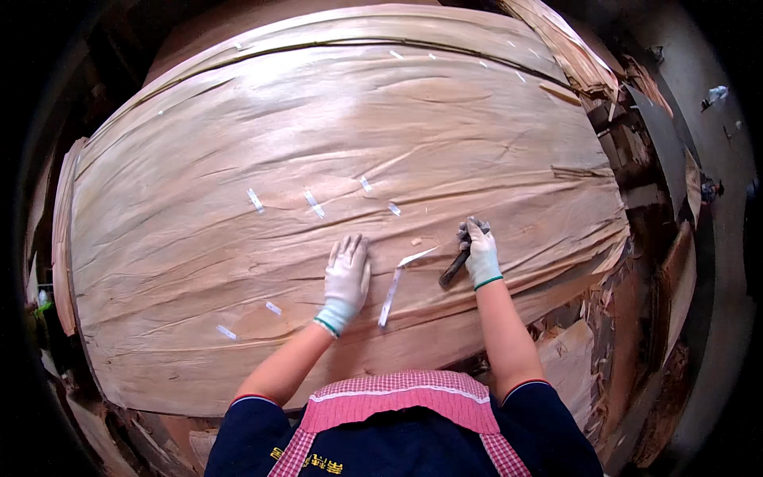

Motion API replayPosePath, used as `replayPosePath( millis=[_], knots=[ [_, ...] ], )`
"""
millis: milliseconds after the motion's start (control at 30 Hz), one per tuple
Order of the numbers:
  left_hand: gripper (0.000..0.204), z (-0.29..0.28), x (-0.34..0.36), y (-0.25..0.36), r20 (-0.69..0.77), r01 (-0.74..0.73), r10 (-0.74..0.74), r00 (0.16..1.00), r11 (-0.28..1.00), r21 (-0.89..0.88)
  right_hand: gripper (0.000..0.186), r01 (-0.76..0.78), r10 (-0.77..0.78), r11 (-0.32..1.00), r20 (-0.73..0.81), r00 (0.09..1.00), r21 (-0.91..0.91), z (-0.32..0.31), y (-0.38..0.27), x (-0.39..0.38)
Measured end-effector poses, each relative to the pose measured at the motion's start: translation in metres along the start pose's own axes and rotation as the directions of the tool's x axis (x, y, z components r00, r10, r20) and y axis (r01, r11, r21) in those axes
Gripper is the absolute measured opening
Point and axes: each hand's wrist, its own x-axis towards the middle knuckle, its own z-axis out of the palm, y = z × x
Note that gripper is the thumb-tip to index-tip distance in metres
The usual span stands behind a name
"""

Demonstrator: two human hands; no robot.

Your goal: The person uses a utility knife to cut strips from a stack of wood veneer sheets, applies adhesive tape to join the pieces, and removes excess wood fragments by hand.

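A large, wavy sheet of wood veneer [199, 254] spreads out in front of me. My left hand [347, 274], in a white glove with a green cuff edge, lies on it with fingers stretched out. To its right, my gloved right hand [482, 256] is closed around a dark, stick-like tool [455, 269]; its kind cannot be made out, as fingers cover part of it. Between the hands lies a strip of white tape [389, 298], bent near its far end. A small tan scrap [416, 242] sits just beyond it.
Short pieces of white tape [314, 203] dot the sheet, several beyond my hands and two more tape pieces [226, 331] at the left. A dark split [318, 43] crosses the far side. Ragged veneer strips [568, 48] hang at the far right corner. Broken veneer [568, 358] lies at the near right.
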Motion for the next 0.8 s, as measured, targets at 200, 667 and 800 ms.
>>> replayPosePath(
  millis=[200, 667, 800],
  knots=[
    [0.058, 0.013, -0.020, 0.018, 0.187, -0.036, -0.011, 0.982, 0.968, 0.248, 0.014, 0.192, -0.161, 0.976, -0.252, 0.954, 0.103, -0.061, 0.004, 0.007],
    [0.049, 0.008, 0.040, 0.181, 0.004, -0.002, 0.002, 1.000, 0.983, 0.184, 0.012, 0.801, -0.811, 0.565, 0.042, 0.583, -0.197, -0.210, -0.271, -0.100],
    [0.053, 0.008, 0.067, 0.327, 0.140, 0.073, 0.029, 0.990, 0.740, -0.668, 0.018, 0.908, -0.886, 0.344, 0.238, 0.398, -0.238, -0.216, -0.314, -0.121]
  ],
)
